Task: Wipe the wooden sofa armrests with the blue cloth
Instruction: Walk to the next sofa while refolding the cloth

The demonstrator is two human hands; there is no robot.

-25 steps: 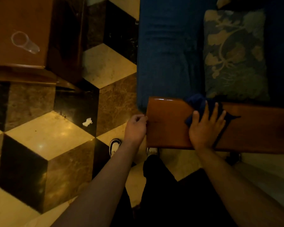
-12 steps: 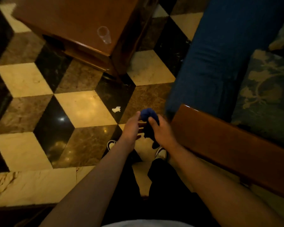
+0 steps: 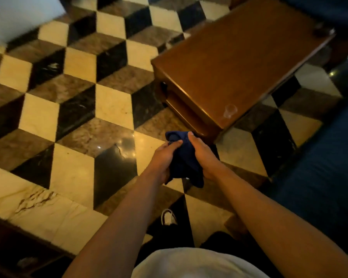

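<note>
Holding cloth off armrest now, I've both hands, left & right, clenched round it; armrest out of view, prob. regrouping.

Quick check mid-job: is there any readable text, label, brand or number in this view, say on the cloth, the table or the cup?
None can be read.
Dark blue cloth, gripped by the left hand and right hand: no tag or print visible.
Brown wooden coffee table: bare wood, no markings.
Clear plastic cup on the table: no print visible.
White shoe: too dim and small to tell any logo.
</note>
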